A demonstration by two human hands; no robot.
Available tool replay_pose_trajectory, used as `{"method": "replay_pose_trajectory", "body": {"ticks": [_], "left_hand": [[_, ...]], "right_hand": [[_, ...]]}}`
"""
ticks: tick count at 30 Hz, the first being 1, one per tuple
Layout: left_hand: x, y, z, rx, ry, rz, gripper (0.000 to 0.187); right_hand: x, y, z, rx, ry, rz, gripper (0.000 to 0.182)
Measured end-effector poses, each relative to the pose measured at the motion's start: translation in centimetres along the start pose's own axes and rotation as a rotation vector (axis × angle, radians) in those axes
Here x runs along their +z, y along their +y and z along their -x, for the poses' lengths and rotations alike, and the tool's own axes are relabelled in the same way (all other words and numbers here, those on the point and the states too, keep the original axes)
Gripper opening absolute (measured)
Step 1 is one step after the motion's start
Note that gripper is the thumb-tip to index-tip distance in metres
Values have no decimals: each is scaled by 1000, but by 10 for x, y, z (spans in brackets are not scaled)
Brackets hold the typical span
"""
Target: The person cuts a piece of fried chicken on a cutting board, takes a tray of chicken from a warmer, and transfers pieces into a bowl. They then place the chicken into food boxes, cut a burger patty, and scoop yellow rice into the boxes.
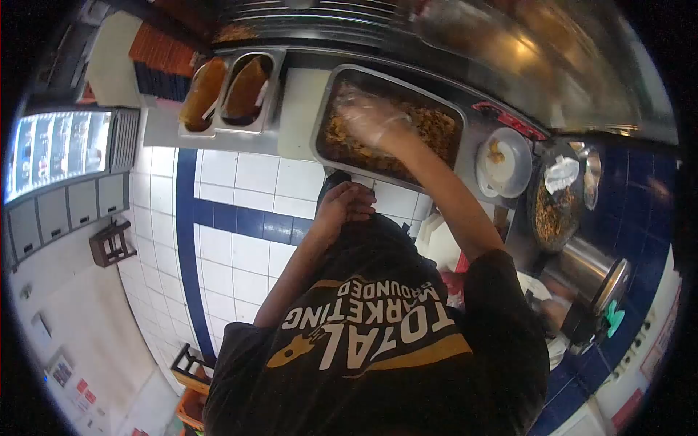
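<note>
My right hand [372, 122], in a clear plastic glove, is down in a steel tray [454, 142] of chopped brown, shredded-looking food [429, 120]. Motion blurs its fingers, so I cannot make out whether they hold any of the food. My bare left hand [347, 203] rests against the dark clothing at my waist, below the tray's near edge. Its fingers lie out over the cloth, with nothing visible in them.
Left of the tray are a white board [299, 109] and two steel pans [270, 73] holding orange-brown contents. On the right stand a whitish bowl [518, 174], a platter of chopped food [556, 218] and a steel cylinder [592, 265]. A display fridge [62, 152] is farther left.
</note>
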State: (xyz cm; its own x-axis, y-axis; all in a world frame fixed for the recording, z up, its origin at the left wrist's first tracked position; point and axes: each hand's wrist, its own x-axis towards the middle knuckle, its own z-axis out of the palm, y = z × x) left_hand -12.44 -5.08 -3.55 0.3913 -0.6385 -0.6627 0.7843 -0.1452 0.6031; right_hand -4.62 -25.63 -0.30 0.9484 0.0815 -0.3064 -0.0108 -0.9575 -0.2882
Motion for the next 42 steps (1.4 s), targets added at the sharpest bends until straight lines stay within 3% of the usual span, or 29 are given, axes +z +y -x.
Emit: {"method": "replay_pose_trajectory", "body": {"ticks": [2, 3, 4, 5, 6, 8, 11, 14, 15, 16, 18, 19, 21, 22, 25, 27, 30, 32, 34, 36, 39, 42], "left_hand": [[2, 0, -4, -1, -13, -22, 37], [2, 0, -2, -1, -17, -39, 37], [3, 0, -1, -5, -25, -58, 38], [7, 4, 4, -10, -35, -134, 40], [-1, -5, 0, 18, -68, -105, 40], [1, -1, 7, 2, -53, -117, 37], [-1, 1, 9, -12, -37, -170, 34], [-2, -3, 6, 8, -55, -176, 35], [-4, -4, 5, 27, -67, -180, 36], [-3, -3, 5, 5, -70, -182, 36], [-2, -7, 0, -14, -90, -212, 36], [-6, -7, 0, -15, -84, -222, 35], [-1, -6, 1, -46, -98, -218, 36], [5, -5, 3, -57, -80, -240, 36], [1, -8, -3, -71, -98, -204, 38], [5, -6, 3, -25, -88, -200, 39], [0, -7, 5, -22, -64, -140, 34], [-1, -8, 7, -2, -70, -104, 33], [-1, -6, 10, 9, -61, -91, 33], [0, -3, 13, 2, -39, -103, 32], [-3, -4, 14, 33, -39, -75, 36], [-7, -1, 17, 36, -31, -46, 35]], "right_hand": [[-10, -16, 4, 271, -7, -440, 29], [8, -10, -6, 20, -37, 23, 22], [22, -9, -15, -13, 0, 169, 17], [35, -2, -10, -125, 265, 62, 14], [44, -5, -23, -19, 191, -2, 13], [33, -11, -14, 0, 304, -61, 16], [-5, -10, 26, 178, 438, -315, 27], [-56, 7, 105, 425, 425, -600, 34], [-10, 41, 110, 320, 867, -501, 39], [-6, 59, 141, 416, 948, -378, 36], [-6, 92, 204, 695, 885, -496, 32], [14, 126, 218, 746, 944, -258, 30], [33, 169, 251, 808, 897, -83, 29], [27, 189, 253, 824, 727, -7, 31], [2, 180, 248, 960, 534, -114, 38], [15, 179, 238, 991, 551, -106, 39], [19, 123, 192, 703, 812, 53, 36], [0, 56, 158, 315, 768, -43, 27], [10, 12, 116, 102, 468, -226, 22], [45, 1, 76, -17, 419, -87, 20], [58, 1, 69, 23, 414, -101, 22], [37, 12, 87, 53, 488, -468, 25]]}}
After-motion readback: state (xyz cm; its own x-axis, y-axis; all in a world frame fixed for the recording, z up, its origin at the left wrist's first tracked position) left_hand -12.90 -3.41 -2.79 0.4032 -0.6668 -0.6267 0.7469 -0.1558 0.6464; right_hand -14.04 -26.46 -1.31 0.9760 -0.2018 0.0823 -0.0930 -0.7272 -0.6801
